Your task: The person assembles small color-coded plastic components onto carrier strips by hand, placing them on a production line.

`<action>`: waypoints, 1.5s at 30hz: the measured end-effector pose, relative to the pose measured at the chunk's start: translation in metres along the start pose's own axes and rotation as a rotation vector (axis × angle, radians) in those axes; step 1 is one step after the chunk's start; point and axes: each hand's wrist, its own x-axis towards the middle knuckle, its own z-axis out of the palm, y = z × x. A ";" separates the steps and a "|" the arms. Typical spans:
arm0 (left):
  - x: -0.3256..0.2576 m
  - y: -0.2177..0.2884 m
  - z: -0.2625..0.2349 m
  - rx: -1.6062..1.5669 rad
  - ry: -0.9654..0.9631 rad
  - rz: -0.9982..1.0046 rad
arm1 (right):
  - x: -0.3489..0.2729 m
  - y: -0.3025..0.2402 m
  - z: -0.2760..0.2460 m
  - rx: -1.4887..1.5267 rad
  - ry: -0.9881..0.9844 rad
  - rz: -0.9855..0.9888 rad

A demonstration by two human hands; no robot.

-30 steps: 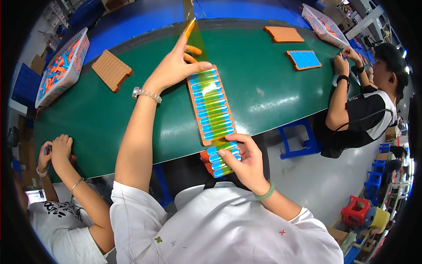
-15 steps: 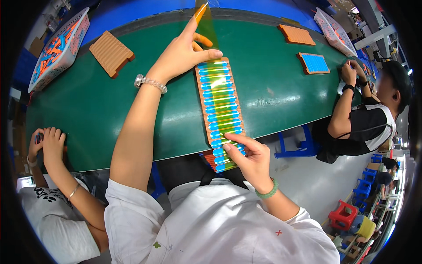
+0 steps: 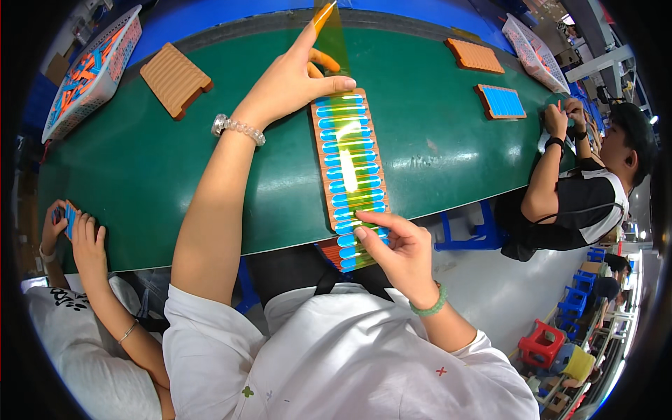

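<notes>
A brown ridged rack (image 3: 324, 159) extends from the green table past its near edge. Across its grooves lie several blue, round-ended pieces (image 3: 353, 146). A strip of see-through yellow film (image 3: 334, 45) runs down from the far side over the middle of these pieces. At the rack's far end is my left hand (image 3: 290, 87), open. Its index and middle fingers show orange through the film, and its thumb reaches the rack's end. Near the close end, my right hand (image 3: 399, 245) pinches the film between thumb and index finger, just above the pieces.
An empty-grooved brown rack (image 3: 173, 80) and a white basket (image 3: 115, 87) of orange and blue pieces stand left. Farther right are another brown rack (image 3: 476, 56), a rack with blue pieces (image 3: 502, 101) and a second basket (image 3: 535, 52). Co-workers sit at left (image 3: 87, 245) and right (image 3: 581, 189).
My hands, the film and the rack stay nearly in place. The left co-worker's hands have shifted, and a blue and orange piece now shows in them. The right co-worker's hands have moved slightly.
</notes>
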 end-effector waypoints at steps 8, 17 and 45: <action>0.001 -0.012 -0.001 0.028 -0.008 0.021 | 0.002 -0.058 -0.010 -0.994 -0.229 -0.174; 0.003 -0.018 0.001 -0.095 0.005 0.050 | 0.005 -0.052 -0.012 -1.122 -0.181 -0.478; 0.003 -0.006 -0.004 -0.095 -0.056 -0.033 | 0.058 -0.027 -0.006 -0.927 -0.163 -0.718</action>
